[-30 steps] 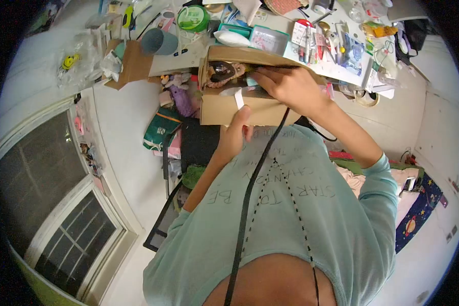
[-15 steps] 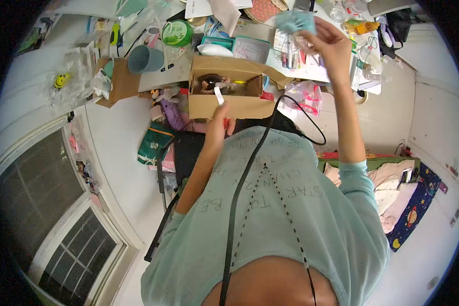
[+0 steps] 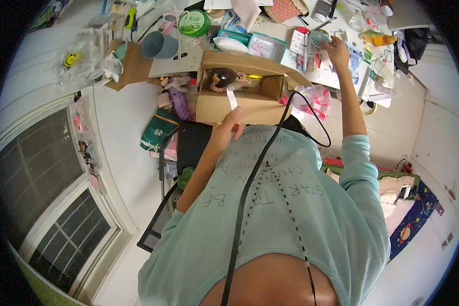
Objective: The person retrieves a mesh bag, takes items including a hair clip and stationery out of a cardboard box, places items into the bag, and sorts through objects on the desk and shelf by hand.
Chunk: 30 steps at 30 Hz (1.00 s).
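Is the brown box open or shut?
Open. A flap sticks out at the right, and you can see a yellow thing inside the box.

Left fingers (image 3: 234, 117) grip a cardboard box (image 3: 260, 108); right fingers (image 3: 335, 47) touch a teal item (image 3: 319, 39).

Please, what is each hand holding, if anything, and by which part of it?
The left hand holds the cardboard box at its near side's lower edge. The right hand is at a pale blue item's right edge; whether it grips cannot be told.
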Tool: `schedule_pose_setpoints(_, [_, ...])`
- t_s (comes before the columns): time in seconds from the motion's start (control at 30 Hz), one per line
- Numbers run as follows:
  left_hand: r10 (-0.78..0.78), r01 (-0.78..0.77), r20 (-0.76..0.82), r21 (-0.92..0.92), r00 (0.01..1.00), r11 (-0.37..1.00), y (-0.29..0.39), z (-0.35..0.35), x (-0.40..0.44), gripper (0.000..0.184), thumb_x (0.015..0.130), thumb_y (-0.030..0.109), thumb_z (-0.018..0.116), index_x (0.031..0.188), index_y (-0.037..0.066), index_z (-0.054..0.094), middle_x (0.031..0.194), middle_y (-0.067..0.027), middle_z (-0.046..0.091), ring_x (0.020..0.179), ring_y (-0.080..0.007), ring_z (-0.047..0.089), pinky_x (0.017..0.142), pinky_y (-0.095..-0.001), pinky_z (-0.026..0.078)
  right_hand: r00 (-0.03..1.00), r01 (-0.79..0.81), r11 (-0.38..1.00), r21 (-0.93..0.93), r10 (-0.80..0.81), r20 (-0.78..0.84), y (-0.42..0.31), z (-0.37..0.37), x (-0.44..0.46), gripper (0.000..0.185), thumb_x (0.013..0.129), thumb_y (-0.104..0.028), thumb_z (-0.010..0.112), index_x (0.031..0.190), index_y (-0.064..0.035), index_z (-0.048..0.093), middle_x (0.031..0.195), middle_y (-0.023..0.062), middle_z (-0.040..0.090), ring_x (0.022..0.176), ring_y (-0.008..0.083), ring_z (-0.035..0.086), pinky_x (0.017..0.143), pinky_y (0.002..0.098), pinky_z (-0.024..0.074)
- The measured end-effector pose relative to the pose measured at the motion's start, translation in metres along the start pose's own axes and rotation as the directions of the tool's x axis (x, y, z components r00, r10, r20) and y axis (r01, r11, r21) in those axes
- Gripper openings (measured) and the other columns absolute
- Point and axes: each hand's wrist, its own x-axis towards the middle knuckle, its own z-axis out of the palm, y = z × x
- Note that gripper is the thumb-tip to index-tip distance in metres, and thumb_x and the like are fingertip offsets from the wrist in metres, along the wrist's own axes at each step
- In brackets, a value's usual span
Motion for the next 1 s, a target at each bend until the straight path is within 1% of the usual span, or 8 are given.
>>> schedule_pose_setpoints(0.03, [-0.002,0.002,0.002,0.003,1.0,1.0,0.0,0.0,0.0,0.03,0.086,0.029,0.042,0.064,0.009,0.044,0.044,0.0019,0.035,0.036,-0.0072,0.032,0.037,-0.021,0.024,0.999,0.047,0.995,-0.09,-0.047,0.003,-0.009,-0.009,-0.001,0.042,0.068,-0.033,0.063,0.095,-0.0018,0.058,0.082,0.0137,0.062,0.075,0.0267,0.06,0.069,0.0331,0.046])
schedule_pose_setpoints(0.1, [0.042,-0.043,0.065,0.007,0.997,0.999,-0.008,-0.005,0.002,0.03,0.086,0.029,0.041,0.063,0.009,0.044,0.044,0.002,0.035,0.037,-0.0074,0.033,0.037,-0.0213,0.025,0.879,0.353,0.935,0.029,-0.321,-0.354,-0.037,-0.035,-0.008,0.029,0.073,-0.024,0.06,0.093,-0.0022,0.059,0.084,0.0132,0.061,0.076,0.0276,0.059,0.068,0.0319,0.0457])
schedule_pose_setpoints(0.17, [0.045,-0.049,0.097,0.035,0.994,0.998,-0.012,-0.009,0.003,0.031,0.086,0.029,0.041,0.062,0.009,0.044,0.044,0.0021,0.034,0.037,-0.0074,0.032,0.038,-0.0216,0.025,0.888,0.396,0.8,0.451,-0.21,-0.408,-0.1,-0.083,-0.033,0.022,0.077,-0.01,0.055,0.098,-0.003,0.057,0.091,0.0139,0.059,0.082,0.0209,0.057,0.072,0.0265,0.0446])
schedule_pose_setpoints(0.23, [0.008,-0.018,0.096,0.095,0.995,0.995,-0.012,-0.011,0.003,0.032,0.086,0.029,0.041,0.061,0.009,0.042,0.044,0.0023,0.034,0.037,-0.0073,0.031,0.038,-0.0222,0.024,0.851,0.516,0.692,0.504,-0.346,-0.396,-0.16,-0.129,-0.072,0.015,0.076,-0.006,0.054,0.09,-0.0028,0.059,0.084,0.0103,0.059,0.075,0.0236,0.057,0.066,0.0267,0.0453])
schedule_pose_setpoints(0.3, [0.04,-0.054,0.094,0.142,0.995,0.988,-0.008,-0.007,0.002,0.033,0.086,0.03,0.042,0.061,0.01,0.041,0.044,0.0025,0.033,0.038,-0.0072,0.03,0.038,-0.0227,0.024,0.634,0.718,0.499,0.485,-0.756,-0.161,-0.189,-0.148,-0.102,0.023,0.069,0.002,0.054,0.092,-0.001,0.056,0.09,0.0083,0.056,0.081,0.0179,0.055,0.067,0.0262,0.0461])
schedule_pose_setpoints(0.37, [0.061,-0.082,0.114,0.188,0.992,0.979,-0.007,-0.005,0.002,0.035,0.086,0.032,0.042,0.059,0.01,0.04,0.044,0.0026,0.032,0.038,-0.0073,0.029,0.038,-0.0231,0.024,0.419,0.837,0.394,0.38,-0.908,0.02,-0.218,-0.143,-0.12,0.028,0.065,-0.001,0.055,0.093,-0.002,0.054,0.1,0.0078,0.053,0.08,0.0178,0.055,0.063,0.0261,0.0478])
schedule_pose_setpoints(0.57, [-0.011,-0.023,0.138,0.243,0.99,0.97,0.004,0.006,-0.004,0.038,0.084,0.034,0.045,0.055,0.011,0.037,0.044,0.0027,0.031,0.038,-0.0078,0.028,0.038,-0.0233,0.024,0.329,0.932,0.361,0.037,-0.884,0.332,-0.218,-0.09,-0.135,0.041,0.069,-0.013,0.051,0.11,-0.0119,0.048,0.098,0.0042,0.051,0.062,0.0179,0.06,0.05,0.0267,0.0501])
schedule_pose_setpoints(1.0, [0.017,-0.041,0.093,0.259,0.995,0.965,0.0,-0.002,-0.004,0.039,0.085,0.034,0.042,0.054,0.011,0.038,0.041,0.0024,0.033,0.036,-0.0076,0.03,0.037,-0.0235,0.023,0.244,0.963,0.261,0.065,-0.949,0.2,-0.209,-0.077,-0.128,0.022,0.065,-0.01,0.053,0.087,-0.0094,0.053,0.086,0.0038,0.049,0.063,0.0159,0.058,0.051,0.0258,0.0483])
